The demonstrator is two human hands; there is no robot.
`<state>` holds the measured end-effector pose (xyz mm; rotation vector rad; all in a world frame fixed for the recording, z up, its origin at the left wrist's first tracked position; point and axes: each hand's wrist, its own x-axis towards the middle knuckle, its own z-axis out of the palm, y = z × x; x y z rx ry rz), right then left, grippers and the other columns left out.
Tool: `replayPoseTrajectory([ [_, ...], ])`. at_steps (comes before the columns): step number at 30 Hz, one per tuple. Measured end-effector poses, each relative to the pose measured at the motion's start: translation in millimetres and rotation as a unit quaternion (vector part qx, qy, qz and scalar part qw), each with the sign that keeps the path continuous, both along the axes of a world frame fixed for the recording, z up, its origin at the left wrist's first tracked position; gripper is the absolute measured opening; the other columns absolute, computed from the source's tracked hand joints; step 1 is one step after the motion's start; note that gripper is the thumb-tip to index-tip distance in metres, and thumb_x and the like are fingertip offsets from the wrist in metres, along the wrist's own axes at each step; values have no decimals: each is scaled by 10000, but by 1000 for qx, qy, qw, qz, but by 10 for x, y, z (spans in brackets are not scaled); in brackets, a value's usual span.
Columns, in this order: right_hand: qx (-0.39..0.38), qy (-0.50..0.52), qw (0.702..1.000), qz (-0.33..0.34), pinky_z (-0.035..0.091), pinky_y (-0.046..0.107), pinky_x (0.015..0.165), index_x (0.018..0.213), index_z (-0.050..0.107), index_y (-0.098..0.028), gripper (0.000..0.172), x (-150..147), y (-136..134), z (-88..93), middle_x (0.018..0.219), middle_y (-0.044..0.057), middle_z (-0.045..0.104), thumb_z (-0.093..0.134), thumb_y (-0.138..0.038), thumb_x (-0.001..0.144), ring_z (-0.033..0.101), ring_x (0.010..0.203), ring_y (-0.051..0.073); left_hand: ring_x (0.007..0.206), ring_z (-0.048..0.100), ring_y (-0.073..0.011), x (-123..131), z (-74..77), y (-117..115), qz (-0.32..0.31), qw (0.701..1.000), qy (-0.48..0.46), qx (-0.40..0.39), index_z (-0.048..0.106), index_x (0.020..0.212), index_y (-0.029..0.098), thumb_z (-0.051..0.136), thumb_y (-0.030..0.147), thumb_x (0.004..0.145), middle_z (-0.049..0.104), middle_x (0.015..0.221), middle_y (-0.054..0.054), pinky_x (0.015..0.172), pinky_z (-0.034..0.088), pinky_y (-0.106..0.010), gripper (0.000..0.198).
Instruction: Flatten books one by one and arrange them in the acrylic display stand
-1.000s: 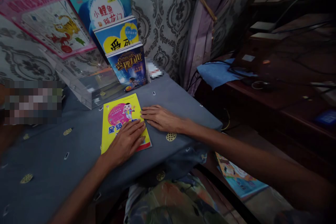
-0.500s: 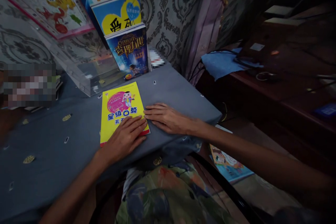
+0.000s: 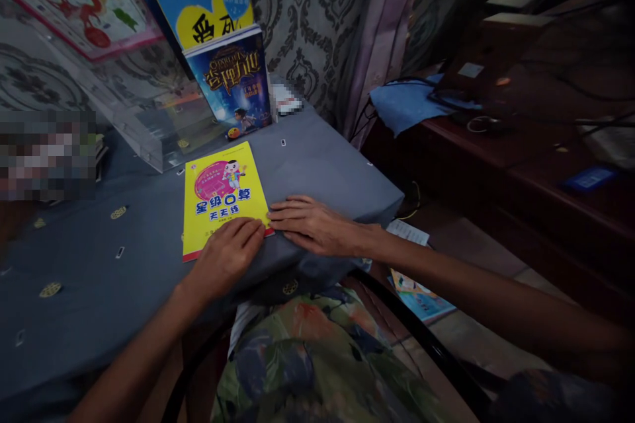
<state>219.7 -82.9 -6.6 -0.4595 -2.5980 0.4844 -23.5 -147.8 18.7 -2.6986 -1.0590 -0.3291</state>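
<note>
A yellow workbook with a pink oval and a cartoon figure on its cover lies closed on the grey-blue tablecloth. My left hand rests across its lower edge and hides part of the red strip there; its fingers lie extended, side by side. Flat on the cloth to the right of the workbook is my right hand, fingers stretched out, with the fingertips at the cover's lower right edge. Neither hand grips anything.
Behind the workbook, a clear acrylic stand and a dark blue book stand upright, with more books behind. Blurred-out items lie at left. A blue cloth hangs over the dark cabinet at right. Another book lies below the table.
My left hand has drawn back toward me over the workbook, uncovering more of the cover's title. The right hand stays at its right edge. The camera view has shifted slightly.
</note>
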Motion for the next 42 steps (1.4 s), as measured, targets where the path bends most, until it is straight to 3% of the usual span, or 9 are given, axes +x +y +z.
replayPoseTrajectory([
  [22, -51, 14, 999, -9, 349, 506, 1170, 1322, 631, -179, 342, 30, -29, 23, 1351, 105, 676, 514, -191, 1001, 539, 1360, 210, 966, 646, -243, 69, 74, -30, 44, 998, 34, -6, 638, 1181, 131, 497, 76, 940, 719, 1104, -114, 745, 571, -356, 285],
  [29, -36, 11, 999, -3, 354, 506, 1157, 1274, 664, -234, 320, 33, -26, 24, 1362, 78, 672, 512, -175, 998, 526, 1372, 200, 1022, 647, -253, 77, 61, -73, 41, 998, 45, 10, 644, 1213, 117, 481, 76, 945, 711, 1143, -132, 839, 578, -382, 316],
  [34, -1, 19, 1000, 10, 371, 504, 1144, 1268, 674, -208, 313, 39, -26, 9, 1362, 103, 669, 504, -210, 1005, 543, 1356, 226, 1194, 614, -283, 70, -20, -172, 29, 998, 53, 30, 627, 1284, 97, 455, 90, 950, 681, 1257, -173, 1003, 529, -415, 376],
  [42, 61, 29, 998, 12, 429, 502, 1104, 1262, 676, -186, 318, 36, -22, -51, 1324, 109, 692, 481, -240, 1017, 578, 1318, 244, 1311, 563, -289, 171, -117, -327, 89, 995, 36, 12, 576, 1357, 69, 420, 79, 933, 634, 1378, -171, 1105, 460, -446, 453],
])
